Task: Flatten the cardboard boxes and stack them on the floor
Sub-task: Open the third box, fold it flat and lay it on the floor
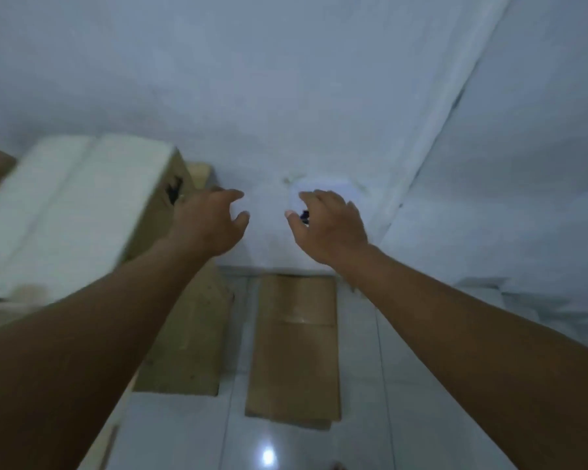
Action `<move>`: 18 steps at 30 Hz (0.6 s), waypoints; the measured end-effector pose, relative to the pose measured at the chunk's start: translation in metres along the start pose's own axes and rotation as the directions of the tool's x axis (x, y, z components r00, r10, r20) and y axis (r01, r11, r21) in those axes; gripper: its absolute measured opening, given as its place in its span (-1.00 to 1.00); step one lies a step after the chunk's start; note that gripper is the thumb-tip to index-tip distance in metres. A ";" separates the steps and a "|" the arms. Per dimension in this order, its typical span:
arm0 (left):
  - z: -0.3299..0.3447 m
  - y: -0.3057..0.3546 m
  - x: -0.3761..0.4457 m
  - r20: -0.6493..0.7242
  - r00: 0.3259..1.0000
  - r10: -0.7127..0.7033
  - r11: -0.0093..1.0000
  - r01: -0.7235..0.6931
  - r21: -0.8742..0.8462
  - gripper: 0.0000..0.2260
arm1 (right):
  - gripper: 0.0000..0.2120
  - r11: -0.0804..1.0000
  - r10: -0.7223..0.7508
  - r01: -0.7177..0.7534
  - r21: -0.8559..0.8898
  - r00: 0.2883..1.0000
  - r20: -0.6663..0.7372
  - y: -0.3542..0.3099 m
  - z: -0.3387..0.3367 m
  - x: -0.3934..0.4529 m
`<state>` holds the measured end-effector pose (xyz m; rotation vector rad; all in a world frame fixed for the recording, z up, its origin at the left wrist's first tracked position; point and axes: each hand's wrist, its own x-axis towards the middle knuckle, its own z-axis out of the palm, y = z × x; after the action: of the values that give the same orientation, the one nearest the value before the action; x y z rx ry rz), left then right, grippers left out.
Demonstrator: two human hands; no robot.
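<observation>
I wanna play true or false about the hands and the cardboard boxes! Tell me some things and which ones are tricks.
1. Both hands are holding a box. False: the left hand and the right hand hold nothing, with fingers loosely spread.
2. A flattened cardboard piece lies on the shiny tiled floor. True.
3. A tall box stands to the left. True.
4. The wall behind is bright red. False: it is pale whitish grey.
5. The hands are reaching forward, side by side with a gap between them. True.
</observation>
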<state>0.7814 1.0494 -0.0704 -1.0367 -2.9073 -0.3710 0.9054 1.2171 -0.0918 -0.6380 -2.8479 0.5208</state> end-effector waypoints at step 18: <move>-0.301 -0.249 -0.124 -0.454 0.890 -0.047 0.988 0.107 0.108 -0.55 | -0.46 0.973 -0.233 0.230 -0.034 0.964 -0.130 -0.376 -0.092 -0.002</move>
<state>0.7069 0.7161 0.1551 -0.7012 -2.5173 -0.3614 0.7870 0.9255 0.1328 -0.3213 -2.7529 0.3977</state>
